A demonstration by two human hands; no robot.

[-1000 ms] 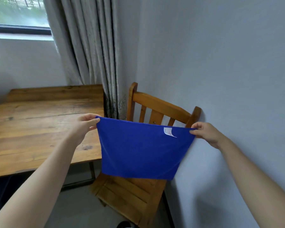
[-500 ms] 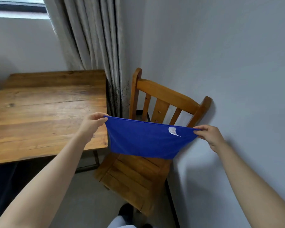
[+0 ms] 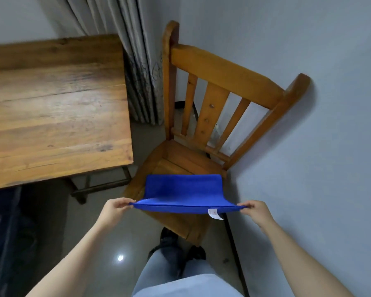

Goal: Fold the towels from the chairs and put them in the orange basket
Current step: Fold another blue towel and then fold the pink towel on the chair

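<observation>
Two hands, left hand [image 3: 114, 210] and right hand [image 3: 257, 212], pinch the blue towel's [image 3: 183, 192] corners taut over the wooden chair [image 3: 219, 73]; keeping edges aligned should make a clean fold.

Front of chair [image 3: 212, 86] seat is hidden beneath the blue towel [image 3: 183, 192]. Table [image 3: 51, 108] is cut off at the left edge. Print on the towel's white label [image 3: 215, 213] cannot be read. Both forearms are cut off at the bottom edge.

Solid royal-blue towel [image 3: 183, 192] with white tag [image 3: 215, 214], honey-brown wooden chair [image 3: 221, 73], grey curtain [image 3: 135, 61] with dark line pattern
</observation>
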